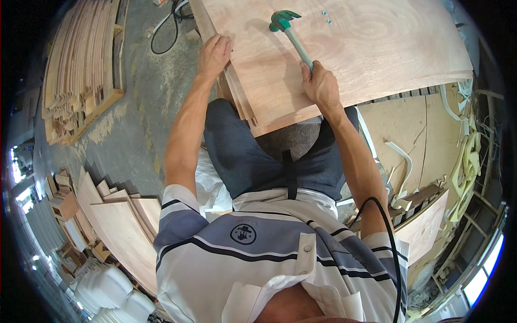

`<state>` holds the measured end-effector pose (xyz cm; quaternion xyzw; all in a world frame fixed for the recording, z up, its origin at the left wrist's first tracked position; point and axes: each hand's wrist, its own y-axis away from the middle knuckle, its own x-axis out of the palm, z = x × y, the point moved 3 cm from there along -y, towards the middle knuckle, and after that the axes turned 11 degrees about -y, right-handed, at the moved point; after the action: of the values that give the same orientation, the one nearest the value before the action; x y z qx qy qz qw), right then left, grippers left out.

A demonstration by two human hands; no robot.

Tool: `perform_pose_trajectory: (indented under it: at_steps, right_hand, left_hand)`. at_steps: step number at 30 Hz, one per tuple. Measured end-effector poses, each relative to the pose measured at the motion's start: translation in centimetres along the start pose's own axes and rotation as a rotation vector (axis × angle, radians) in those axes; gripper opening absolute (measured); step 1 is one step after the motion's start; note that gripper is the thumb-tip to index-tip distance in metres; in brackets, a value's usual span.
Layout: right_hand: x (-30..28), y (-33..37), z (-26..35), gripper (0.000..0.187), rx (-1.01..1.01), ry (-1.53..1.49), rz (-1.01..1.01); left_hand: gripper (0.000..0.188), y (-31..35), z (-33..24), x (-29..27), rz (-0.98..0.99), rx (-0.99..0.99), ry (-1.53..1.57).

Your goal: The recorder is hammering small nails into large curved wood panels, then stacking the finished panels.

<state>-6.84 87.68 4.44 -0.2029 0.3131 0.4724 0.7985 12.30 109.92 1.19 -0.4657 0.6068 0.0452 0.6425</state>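
Note:
A claw hammer (297,43) with a green head and pale handle is in my right hand (322,88), whose fingers wrap round the lower handle. Its head is over the large pale plywood sheet (371,59) in front of me. At the sheet's left edge, my left hand (215,54) rests with curled fingers on a narrow wooden strip (239,91). A tiny dark spot shows by its fingertips; what they pinch, if anything, is too small to make out. Small shiny metal pieces (327,18) lie on the sheet beyond the hammer.
Stacked curved wooden pieces (81,59) stand on a pallet at far left. A black cable loop (164,40) lies on the grey floor (142,102). Wooden panels (118,226) lean at lower left. Pale curved strips (404,161) and a yellowish board (401,121) are at right.

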Motion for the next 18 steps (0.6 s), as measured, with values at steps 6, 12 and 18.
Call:
perform_pose_trajectory:
  at_steps: [6,12,18]
  right_hand:
    - [0.2,0.1,-0.4,0.039,-0.018,0.036,-0.013]
    - [0.0,0.2,-0.2,0.039,-0.022,0.041,-0.013]
    - [0.1,0.2,0.2,0.04,-0.04,0.085,-0.009]
  left_hand:
    - [0.012,0.4,-0.3,0.2,0.019,-0.131,-0.006]
    - [0.021,0.8,0.1,0.5,0.056,-0.216,0.087]
    - [0.026,4.4,-2.0,-1.7,-0.082,-0.67,0.283]
